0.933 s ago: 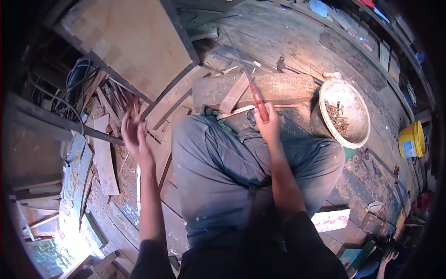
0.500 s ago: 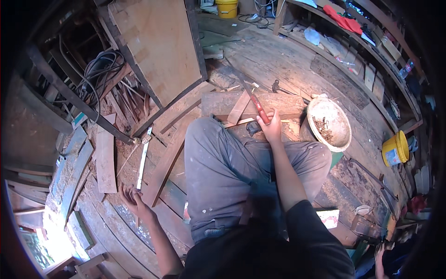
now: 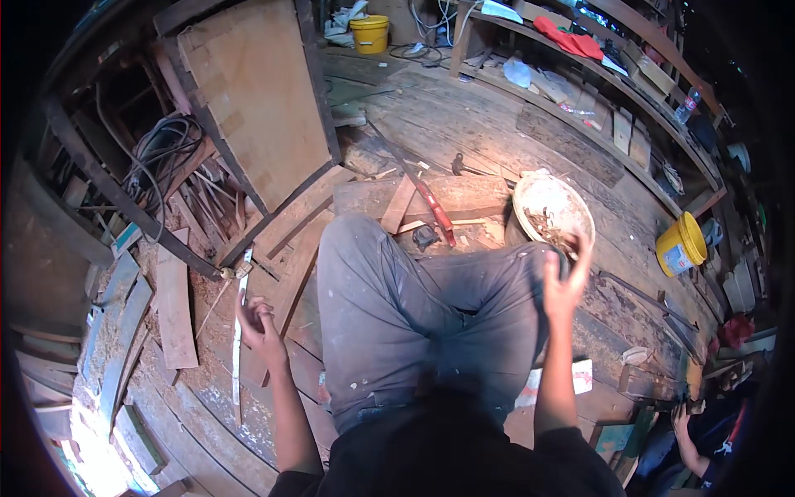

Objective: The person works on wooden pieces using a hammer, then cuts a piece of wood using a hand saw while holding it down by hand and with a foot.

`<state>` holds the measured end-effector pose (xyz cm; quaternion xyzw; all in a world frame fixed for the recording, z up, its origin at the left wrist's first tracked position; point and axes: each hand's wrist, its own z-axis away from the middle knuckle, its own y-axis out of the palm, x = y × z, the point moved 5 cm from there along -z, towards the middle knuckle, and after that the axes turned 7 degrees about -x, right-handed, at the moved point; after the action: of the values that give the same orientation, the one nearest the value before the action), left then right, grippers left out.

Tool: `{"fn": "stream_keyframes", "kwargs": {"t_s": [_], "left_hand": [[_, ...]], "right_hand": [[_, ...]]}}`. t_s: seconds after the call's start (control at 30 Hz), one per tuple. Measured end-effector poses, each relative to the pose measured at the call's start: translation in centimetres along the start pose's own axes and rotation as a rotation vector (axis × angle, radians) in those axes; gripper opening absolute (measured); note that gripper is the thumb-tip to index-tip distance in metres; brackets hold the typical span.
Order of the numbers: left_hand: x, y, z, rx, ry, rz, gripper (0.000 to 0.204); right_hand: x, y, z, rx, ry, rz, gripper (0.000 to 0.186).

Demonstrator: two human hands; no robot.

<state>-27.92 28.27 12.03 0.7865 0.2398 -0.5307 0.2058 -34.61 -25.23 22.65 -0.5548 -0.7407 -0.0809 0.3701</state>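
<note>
My right hand [image 3: 568,282] is raised over my right knee beside the bucket, fingers apart and nothing in it. A long tool [image 3: 435,207] with a red handle and narrow dark blade lies across a wooden plank [image 3: 480,195] ahead of my knees; whether it is a saw or a knife I cannot tell. Next to its handle sits a small dark object [image 3: 426,238]. My left hand [image 3: 263,330] hovers at the left, fingers loosely bent and apart, seemingly gripping nothing. Beside and partly behind it runs a long white strip [image 3: 241,348].
A pale bucket [image 3: 590,199] holds wood shavings, with a hammer [image 3: 460,164] on the floor behind it. Boards [image 3: 175,306] and sawdust lie at left near a wooden frame panel [image 3: 257,108]. A yellow bucket [image 3: 681,245] stands right; another person's hand [image 3: 682,422] shows lower right.
My right hand has let go of the red-handled tool, which now lies on the plank, and has moved right and back to my knee. My left hand has moved up slightly, its fingers more bent.
</note>
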Motion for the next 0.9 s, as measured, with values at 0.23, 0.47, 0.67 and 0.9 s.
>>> {"fn": "stream_keyframes", "kwargs": {"t_s": [0.23, 0.47, 0.67, 0.9], "left_hand": [[12.2, 1.2, 11.4, 0.544, 0.176, -0.780, 0.052], [16.9, -1.7, 16.5, 0.697, 0.150, -1.096, 0.053], [17.9, -2.4, 15.9, 0.755, 0.110, -1.147, 0.054], [14.4, 0.6, 13.0, 0.830, 0.018, -1.139, 0.057]], "right_hand": [[-13.7, -12.1, 11.3, 0.211, 0.076, 0.616, 0.049], [-24.0, -4.1, 25.6, 1.095, 0.507, 0.533, 0.049], [-23.6, 13.3, 24.0, 1.367, 0.384, 0.382, 0.049], [-22.3, 23.3, 22.0, 1.661, 0.379, 0.406, 0.049]]}}
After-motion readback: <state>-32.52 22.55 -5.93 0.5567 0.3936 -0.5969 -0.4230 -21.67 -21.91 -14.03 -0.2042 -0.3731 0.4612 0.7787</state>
